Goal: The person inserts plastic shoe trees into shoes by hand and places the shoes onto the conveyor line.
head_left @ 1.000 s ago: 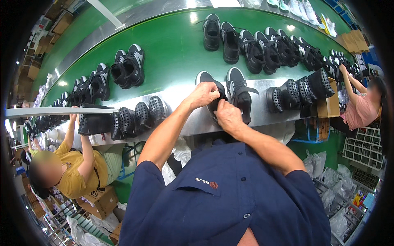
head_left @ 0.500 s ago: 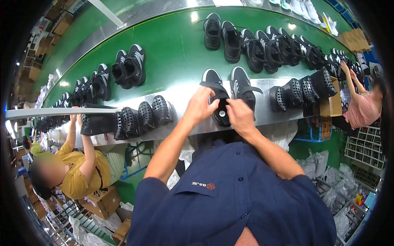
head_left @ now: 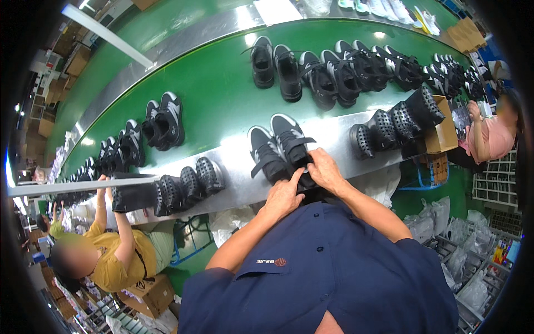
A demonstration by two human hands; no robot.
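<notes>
Head view: moved off left black sneaker (head_left: 265, 150), right hand (head_left: 325, 170) pinches right black sneaker (head_left: 289, 140) at heel, left hand (head_left: 283, 196) beside it, grip unclear

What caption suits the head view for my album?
Left hand and right hand at the heel of a black shoe, its mate alongside on a metal ledge.

The navy short-sleeved shirt (head_left: 356, 270) has dark buttons (head_left: 320, 249), a chest pocket (head_left: 263, 271) and reddish emblem (head_left: 281, 262).

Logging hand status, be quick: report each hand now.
Left hand: at the back of the right-hand shoe, grip unclear.
Right hand: same spot, grip unclear.
</notes>
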